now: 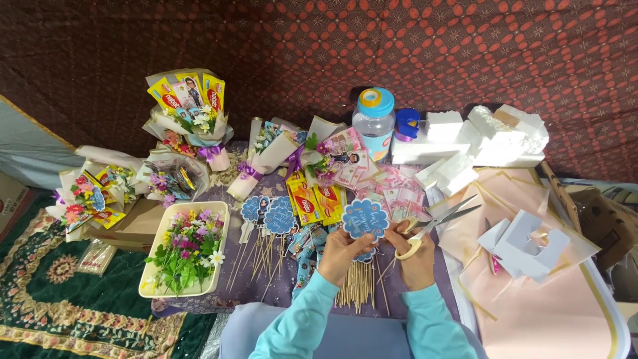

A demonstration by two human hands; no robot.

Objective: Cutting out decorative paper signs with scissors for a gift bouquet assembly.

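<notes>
A blue tag (365,220) is pinched in the left hand (340,251).
Scissors (432,227) are gripped by the closed right hand (413,256), blades parted, just right of the tag; skewers (359,289) lie below both hands.

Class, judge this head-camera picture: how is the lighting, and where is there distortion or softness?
Head view: even, soft light, faint shadows; wide-lens bending curves the table edge at right; the scissors and blue flower card are reasonably sharp; the corners darken and soften.
</notes>
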